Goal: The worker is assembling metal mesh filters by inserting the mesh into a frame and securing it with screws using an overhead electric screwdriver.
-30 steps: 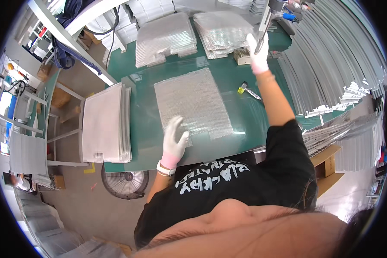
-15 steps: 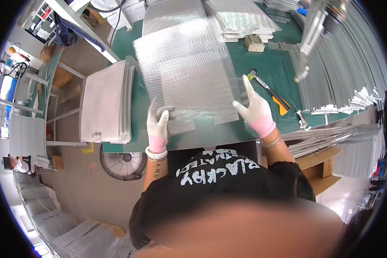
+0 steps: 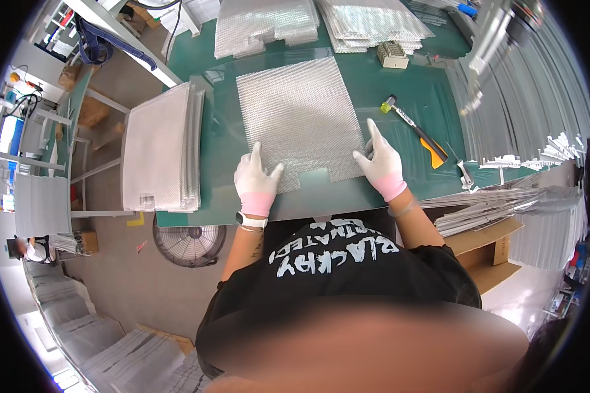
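A silvery mesh sheet (image 3: 301, 121) with a notch in its near edge lies on the green table in front of me. My left hand (image 3: 255, 175), in a white glove with a pink cuff, rests at the sheet's near left corner, index finger and thumb spread. At the right edge is my right hand (image 3: 380, 162), gloved alike, its thumb and index finger apart along the side. Neither hand is closed around the sheet. To the right of it lie a mallet (image 3: 410, 126) with a black and orange handle and a small cutter-like tool (image 3: 466, 175).
Mesh sheet stacks (image 3: 267, 25) (image 3: 373, 23) occupy the table's far side, beside a small beige block (image 3: 393, 55). A stack of pale panels (image 3: 158, 150) stands left. Grey strips (image 3: 524, 98) crowd the right, with a metal arm (image 3: 498, 56) above. A floor fan (image 3: 189, 245) is below left.
The mesh sheet has come down from a raised, tilted position to lie flat on the table, nearer me. My left hand's fingers have opened from its corner.
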`<state>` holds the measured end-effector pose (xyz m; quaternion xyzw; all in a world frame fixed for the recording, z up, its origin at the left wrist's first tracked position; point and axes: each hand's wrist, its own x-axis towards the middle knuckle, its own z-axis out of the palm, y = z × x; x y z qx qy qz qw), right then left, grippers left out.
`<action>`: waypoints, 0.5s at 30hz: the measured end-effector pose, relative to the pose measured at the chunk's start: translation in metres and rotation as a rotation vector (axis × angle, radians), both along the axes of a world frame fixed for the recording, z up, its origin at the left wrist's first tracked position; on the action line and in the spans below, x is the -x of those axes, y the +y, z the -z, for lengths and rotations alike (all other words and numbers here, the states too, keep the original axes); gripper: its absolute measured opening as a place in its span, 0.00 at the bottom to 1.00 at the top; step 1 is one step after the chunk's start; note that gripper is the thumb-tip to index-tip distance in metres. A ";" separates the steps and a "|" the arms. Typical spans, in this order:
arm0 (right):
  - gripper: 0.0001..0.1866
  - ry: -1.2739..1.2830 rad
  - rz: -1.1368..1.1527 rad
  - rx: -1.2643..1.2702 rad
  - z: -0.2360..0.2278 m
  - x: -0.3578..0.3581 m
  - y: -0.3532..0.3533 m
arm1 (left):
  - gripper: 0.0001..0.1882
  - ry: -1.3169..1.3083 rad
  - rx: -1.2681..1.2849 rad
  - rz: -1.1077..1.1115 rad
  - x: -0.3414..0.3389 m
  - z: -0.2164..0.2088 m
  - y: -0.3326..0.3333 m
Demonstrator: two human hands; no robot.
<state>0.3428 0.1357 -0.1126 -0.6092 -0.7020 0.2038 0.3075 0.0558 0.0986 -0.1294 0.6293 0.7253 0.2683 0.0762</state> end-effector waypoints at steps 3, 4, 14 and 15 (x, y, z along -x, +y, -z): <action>0.42 -0.074 0.001 0.006 0.019 0.001 0.002 | 0.39 0.068 0.063 -0.016 -0.001 0.006 0.001; 0.40 -0.112 0.000 0.006 0.024 0.000 0.002 | 0.40 0.067 0.111 -0.033 -0.001 0.008 0.002; 0.21 -0.286 -0.096 0.074 0.012 -0.010 0.016 | 0.37 0.107 0.150 -0.088 -0.003 -0.005 0.010; 0.18 -0.255 -0.189 0.101 0.007 -0.016 0.028 | 0.36 0.232 0.101 0.027 0.003 -0.003 0.013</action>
